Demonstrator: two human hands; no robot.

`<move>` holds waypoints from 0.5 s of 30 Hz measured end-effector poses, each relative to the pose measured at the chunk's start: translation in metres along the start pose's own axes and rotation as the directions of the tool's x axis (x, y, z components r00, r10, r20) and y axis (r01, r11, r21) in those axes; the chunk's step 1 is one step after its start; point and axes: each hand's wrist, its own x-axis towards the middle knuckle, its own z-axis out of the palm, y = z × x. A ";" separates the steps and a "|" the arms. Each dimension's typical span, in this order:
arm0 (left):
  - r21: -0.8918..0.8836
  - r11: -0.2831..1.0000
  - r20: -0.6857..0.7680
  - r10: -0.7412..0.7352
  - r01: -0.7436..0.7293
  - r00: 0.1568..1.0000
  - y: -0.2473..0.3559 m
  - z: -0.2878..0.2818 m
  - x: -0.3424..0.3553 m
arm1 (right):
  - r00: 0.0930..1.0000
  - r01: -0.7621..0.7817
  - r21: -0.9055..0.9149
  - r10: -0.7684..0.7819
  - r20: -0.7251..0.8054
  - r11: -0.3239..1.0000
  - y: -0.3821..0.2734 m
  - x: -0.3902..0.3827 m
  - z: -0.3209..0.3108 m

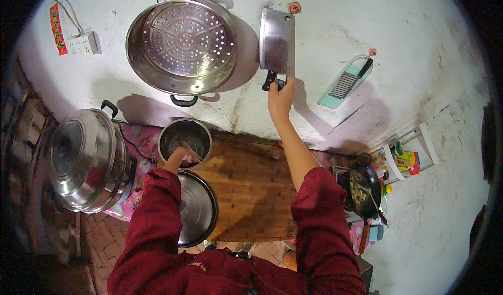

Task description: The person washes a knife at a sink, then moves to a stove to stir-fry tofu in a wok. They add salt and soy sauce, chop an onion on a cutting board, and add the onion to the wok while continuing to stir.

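Up against the white wall, my right hand (pixel 281 100) is closed round the black handle of a cleaver (pixel 276 40). Its broad metal blade points upward, its top corner close to a small pink wall hook (pixel 294 7). My left hand (pixel 182 156) reaches into a deep metal pot (pixel 167 137) at the left of the wooden board (pixel 251 185). Those fingers are curled around something thin and brownish near the pot's rim, too small to name. A round, dark-rimmed metal lid or pan (pixel 196 211) lies below that pot, partly under my left sleeve.
A big steamer pot with a perforated bottom (pixel 188 38) hangs on the wall, beside a green grater (pixel 343 85). A lidded steamer (pixel 86 161) stands at left. To the right are a wok with food (pixel 361 190) and a corner shelf (pixel 411 156) with packages.
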 end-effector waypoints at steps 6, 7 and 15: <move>-0.200 0.966 0.305 0.221 -0.165 0.926 0.037 -0.005 -0.009 | 0.999 -0.011 0.121 0.006 0.040 0.993 -0.017 -0.003 -0.043; -0.566 0.824 0.393 0.247 0.021 0.886 0.009 -0.018 -0.003 | 0.999 0.012 0.137 -0.019 0.046 0.990 -0.024 -0.006 -0.041; 0.034 0.983 -0.124 -0.173 0.178 0.977 -0.004 0.003 -0.017 | 0.942 -0.262 0.388 0.146 0.304 0.884 -0.055 -0.114 -0.140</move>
